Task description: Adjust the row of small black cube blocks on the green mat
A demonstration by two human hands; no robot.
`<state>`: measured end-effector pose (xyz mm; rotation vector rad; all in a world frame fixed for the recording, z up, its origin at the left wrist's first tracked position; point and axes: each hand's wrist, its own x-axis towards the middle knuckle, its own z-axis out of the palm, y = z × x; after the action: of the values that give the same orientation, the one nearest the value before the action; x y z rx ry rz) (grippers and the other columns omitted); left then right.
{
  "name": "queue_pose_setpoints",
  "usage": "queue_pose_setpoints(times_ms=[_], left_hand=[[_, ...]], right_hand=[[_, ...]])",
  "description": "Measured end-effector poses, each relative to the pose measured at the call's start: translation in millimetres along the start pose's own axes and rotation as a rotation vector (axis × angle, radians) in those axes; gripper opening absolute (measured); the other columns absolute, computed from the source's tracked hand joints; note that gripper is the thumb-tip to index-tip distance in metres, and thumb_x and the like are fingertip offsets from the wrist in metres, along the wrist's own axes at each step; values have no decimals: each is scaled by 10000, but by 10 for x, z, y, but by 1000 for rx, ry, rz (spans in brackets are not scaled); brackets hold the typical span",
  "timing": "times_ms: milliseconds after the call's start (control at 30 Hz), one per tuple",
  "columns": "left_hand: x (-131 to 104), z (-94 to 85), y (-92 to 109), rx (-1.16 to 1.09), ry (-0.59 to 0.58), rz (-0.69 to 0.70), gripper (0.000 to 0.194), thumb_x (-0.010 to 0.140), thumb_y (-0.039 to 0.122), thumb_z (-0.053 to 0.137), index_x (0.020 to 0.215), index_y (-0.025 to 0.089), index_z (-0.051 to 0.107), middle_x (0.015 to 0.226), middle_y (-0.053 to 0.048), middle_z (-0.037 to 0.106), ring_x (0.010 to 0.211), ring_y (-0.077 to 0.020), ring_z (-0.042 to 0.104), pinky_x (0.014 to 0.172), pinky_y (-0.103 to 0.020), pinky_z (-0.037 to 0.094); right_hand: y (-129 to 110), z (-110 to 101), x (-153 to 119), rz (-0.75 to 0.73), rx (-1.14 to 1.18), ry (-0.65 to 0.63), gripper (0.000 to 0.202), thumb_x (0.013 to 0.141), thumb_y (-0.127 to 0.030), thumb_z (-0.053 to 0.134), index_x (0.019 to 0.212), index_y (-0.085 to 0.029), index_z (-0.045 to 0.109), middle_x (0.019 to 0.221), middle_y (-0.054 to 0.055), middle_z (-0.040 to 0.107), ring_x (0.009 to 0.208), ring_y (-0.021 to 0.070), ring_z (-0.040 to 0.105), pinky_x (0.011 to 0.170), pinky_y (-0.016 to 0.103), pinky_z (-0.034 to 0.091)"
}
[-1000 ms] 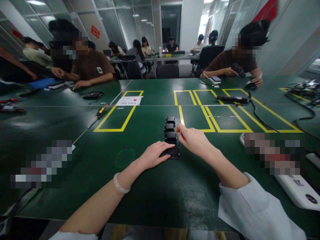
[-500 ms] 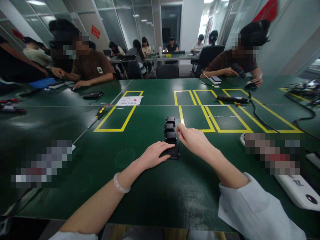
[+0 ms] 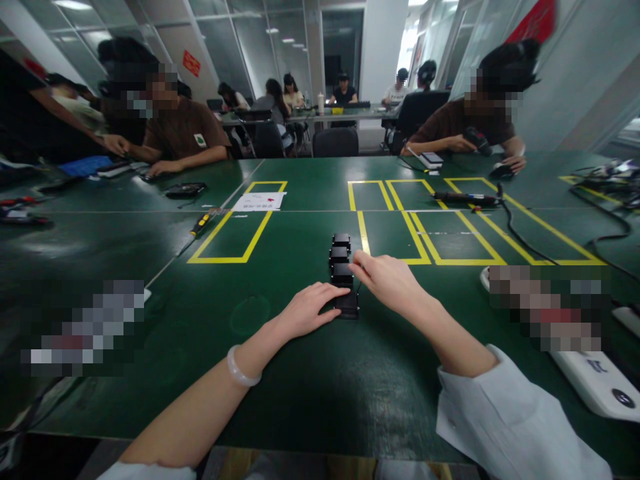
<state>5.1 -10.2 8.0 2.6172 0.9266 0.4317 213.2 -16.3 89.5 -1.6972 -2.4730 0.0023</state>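
A row of small black box-shaped parts (image 3: 340, 254) runs away from me on the green table, with little light-coloured pegs showing at their sides. The nearest black box-shaped part (image 3: 349, 307) lies between the thumb and fingers of my left hand (image 3: 313, 305), which grip it from the left and partly cover it. Just right of the row, my right hand (image 3: 387, 279) is closed in a pinch. A thin dark line shows below its fingertips by the nearest part, but what the pinch holds cannot be made out.
Yellow tape outlines (image 3: 217, 261) mark the green table (image 3: 300, 400). A screwdriver (image 3: 201, 225) and a paper sheet (image 3: 260, 201) lie left of the row; a black corded tool (image 3: 465, 199) lies right. White-ended devices (image 3: 595, 373) flank me. Co-workers (image 3: 187, 130) sit across.
My right hand has shifted slightly left, its fingertips closer to the row of black parts. My left hand stays where it was. At the far left, a person's arm has moved.
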Motion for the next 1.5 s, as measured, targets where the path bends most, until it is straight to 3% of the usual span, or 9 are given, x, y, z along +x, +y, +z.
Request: queue_pose_setpoints(times_ms=[333, 567, 967, 1200, 1500], left_hand=[[2, -13, 9, 5, -2, -6, 414, 936, 298, 510, 1343, 267, 436, 1217, -46, 585, 1063, -211, 538, 936, -359, 435], [7, -3, 1, 7, -4, -3, 412, 937, 301, 510, 1340, 261, 438, 1221, -48, 582, 1064, -213, 535, 933, -357, 435], [-1, 10, -9, 4, 0, -9, 423, 931, 305, 516, 1345, 276, 433, 1214, -46, 584, 1053, -208, 543, 922, -353, 438], [7, 4, 0, 21, -9, -10, 424, 927, 301, 525, 1340, 272, 437, 1219, -39, 584, 1057, -205, 542, 927, -349, 435], [-2, 4, -9, 16, -11, -14, 428, 930, 310, 520, 1347, 276, 429, 1227, -43, 580, 1066, -208, 539, 927, -354, 437]], right_hand=[[12, 42, -5, 6, 15, 40, 228, 949, -285, 292, 1058, -206, 476, 795, 29, 675, 638, 153, 604, 510, 256, 196], [-5, 2, 3, 14, 1, -5, 307, 977, -421, 267, 1007, -215, 493, 787, 37, 685, 684, 180, 630, 513, 259, 213], [0, 31, -3, 41, 12, 28, 202, 950, -264, 287, 1065, -210, 444, 785, 26, 678, 657, 174, 627, 513, 255, 222], [-19, 1, -1, 39, -13, 11, 319, 983, -407, 247, 1025, -205, 490, 773, 42, 686, 666, 176, 629, 505, 259, 204], [-20, -2, -6, 51, -21, 3, 231, 965, -281, 286, 1079, -203, 471, 797, 37, 692, 675, 182, 638, 507, 265, 213]])
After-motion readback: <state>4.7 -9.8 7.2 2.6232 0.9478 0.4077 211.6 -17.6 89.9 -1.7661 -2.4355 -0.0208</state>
